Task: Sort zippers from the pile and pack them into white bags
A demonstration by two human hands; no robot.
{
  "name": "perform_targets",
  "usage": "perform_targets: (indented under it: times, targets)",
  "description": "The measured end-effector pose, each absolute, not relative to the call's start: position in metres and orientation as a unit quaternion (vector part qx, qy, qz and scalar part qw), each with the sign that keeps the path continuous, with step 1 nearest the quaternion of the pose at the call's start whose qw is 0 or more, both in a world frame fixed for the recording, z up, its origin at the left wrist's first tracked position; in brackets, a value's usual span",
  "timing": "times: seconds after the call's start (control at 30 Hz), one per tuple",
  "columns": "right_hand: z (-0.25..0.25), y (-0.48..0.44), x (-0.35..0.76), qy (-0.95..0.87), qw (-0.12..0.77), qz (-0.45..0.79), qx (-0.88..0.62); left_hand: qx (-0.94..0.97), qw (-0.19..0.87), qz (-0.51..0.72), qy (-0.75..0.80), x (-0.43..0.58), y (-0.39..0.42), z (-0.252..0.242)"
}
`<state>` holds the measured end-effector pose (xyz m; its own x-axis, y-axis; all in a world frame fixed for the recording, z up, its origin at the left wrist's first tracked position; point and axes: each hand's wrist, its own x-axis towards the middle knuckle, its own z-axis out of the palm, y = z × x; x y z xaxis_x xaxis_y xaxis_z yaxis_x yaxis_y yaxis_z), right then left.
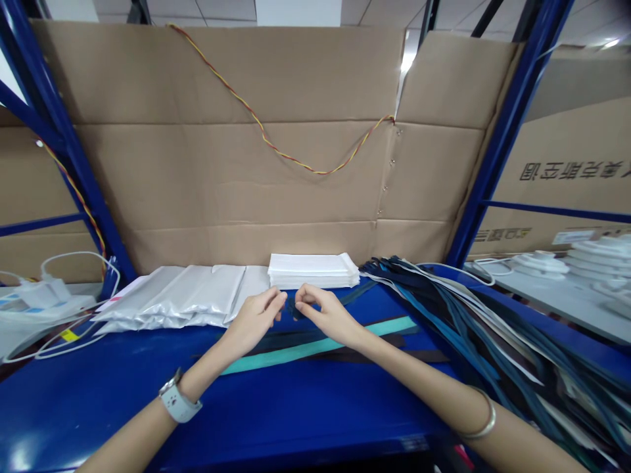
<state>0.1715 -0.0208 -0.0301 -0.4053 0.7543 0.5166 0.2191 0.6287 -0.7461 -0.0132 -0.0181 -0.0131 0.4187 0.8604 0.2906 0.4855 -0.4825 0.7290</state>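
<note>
My left hand (256,318) is closed in a pinch over the blue table, thumb against the fingers; whatever lies between them is too small to make out. Close beside it, my right hand (329,314) pinches a small dark strip end (294,309), which shows between the two hands. Below them a mint-green strip (280,355), flat like a zipper tape, lies slantwise across the table. Dark strips (419,355) lie alongside it, partly covered by my right forearm.
White plastic packets (172,295) lie at the left, and a stack of white packets (313,269) stands behind my hands. A large bundle of dark, blue and white strips (473,328) spreads along the right. Cardboard (236,177) backs the blue table (296,414); chargers with cables (46,292) sit far left.
</note>
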Motion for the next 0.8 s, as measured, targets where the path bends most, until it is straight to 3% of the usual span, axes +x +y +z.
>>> perform_targets:
  times: [0.1, 0.27, 0.57, 0.8]
  targets:
    - [-0.032, -0.02, 0.17, -0.78, 0.442, 0.318, -0.308, 0.822, 0.204, 0.331, 0.416, -0.011, -0.024, -0.01]
    - [-0.032, -0.02, 0.169, -0.783, 0.446, 0.297, -0.316, 0.818, 0.174, 0.321, 0.443, -0.011, -0.023, -0.016]
    - [-0.035, -0.022, 0.167, -0.77, 0.499, 0.137, -0.374, 0.806, 0.063, 0.319, 0.494, -0.015, -0.016, -0.02]
    - [-0.043, -0.026, 0.161, -0.783, 0.412, 0.265, -0.384, 0.823, 0.091, 0.31, 0.467, -0.01, -0.018, -0.022]
